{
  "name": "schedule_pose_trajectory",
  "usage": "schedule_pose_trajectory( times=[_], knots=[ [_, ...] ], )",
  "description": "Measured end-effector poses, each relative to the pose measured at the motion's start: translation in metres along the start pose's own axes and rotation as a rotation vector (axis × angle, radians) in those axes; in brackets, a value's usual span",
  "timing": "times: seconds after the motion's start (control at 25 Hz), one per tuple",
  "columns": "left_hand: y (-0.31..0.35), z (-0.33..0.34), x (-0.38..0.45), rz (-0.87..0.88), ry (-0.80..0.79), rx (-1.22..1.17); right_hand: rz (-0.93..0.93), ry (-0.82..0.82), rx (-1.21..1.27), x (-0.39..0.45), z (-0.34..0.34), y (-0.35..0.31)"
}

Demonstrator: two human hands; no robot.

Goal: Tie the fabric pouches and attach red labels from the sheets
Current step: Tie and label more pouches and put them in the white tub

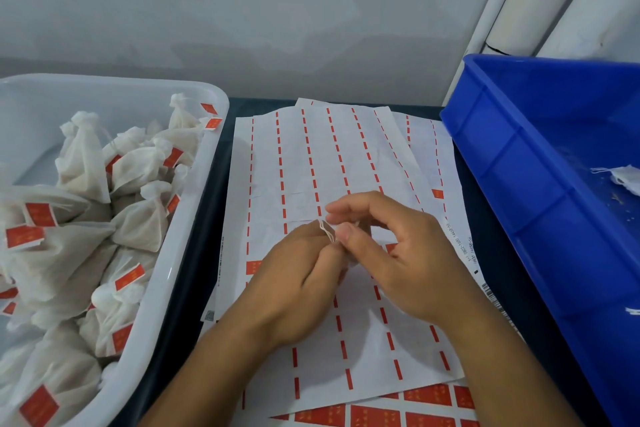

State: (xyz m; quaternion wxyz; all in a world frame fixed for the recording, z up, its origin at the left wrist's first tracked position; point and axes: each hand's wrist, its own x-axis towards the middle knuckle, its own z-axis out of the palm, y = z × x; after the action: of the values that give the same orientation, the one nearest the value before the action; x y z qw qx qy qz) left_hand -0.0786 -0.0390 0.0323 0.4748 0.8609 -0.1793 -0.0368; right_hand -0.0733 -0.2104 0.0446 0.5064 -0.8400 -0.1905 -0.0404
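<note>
A thin white string [327,230] sat at centre frame, looped over a finger of the left hand [294,282], whose fingers curled around it. The right hand [391,253] pinched the string's end between thumb and forefinger. Both hands hovered above spent label sheets [311,163] on the dark tabletop [214,191]. Tied, labelled pouches [83,225] filled the white tub [194,204] at left. A blue crate [519,163] stood at right.
</note>
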Motion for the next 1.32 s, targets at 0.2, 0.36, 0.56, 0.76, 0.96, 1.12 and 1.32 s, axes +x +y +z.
schedule_pose_trajectory(
  times=[0.2,0.36,0.56,0.76,0.96,1.12,1.32],
  knots=[
    [-0.006,0.001,0.004,-0.144,0.124,-0.106,0.025,0.009,-0.062,0.000,-0.001,0.002],
    [-0.005,-0.004,0.007,-0.221,0.179,-0.213,0.044,-0.007,-0.020,-0.001,-0.001,0.002],
    [-0.003,-0.007,0.009,-0.303,0.203,-0.396,-0.028,-0.017,-0.040,0.000,0.000,0.001],
    [0.000,-0.008,0.008,-0.353,0.216,-0.410,-0.018,-0.042,-0.038,0.000,0.002,0.001],
    [0.003,-0.008,0.009,-0.376,0.246,-0.440,-0.027,-0.060,-0.072,0.000,0.001,0.004],
    [-0.005,-0.008,0.008,-0.386,0.156,-0.398,-0.014,0.004,-0.135,0.001,0.000,0.007],
    [-0.002,-0.011,0.007,-0.270,0.045,-0.380,0.014,0.066,-0.117,0.002,-0.001,0.009]
  ],
)
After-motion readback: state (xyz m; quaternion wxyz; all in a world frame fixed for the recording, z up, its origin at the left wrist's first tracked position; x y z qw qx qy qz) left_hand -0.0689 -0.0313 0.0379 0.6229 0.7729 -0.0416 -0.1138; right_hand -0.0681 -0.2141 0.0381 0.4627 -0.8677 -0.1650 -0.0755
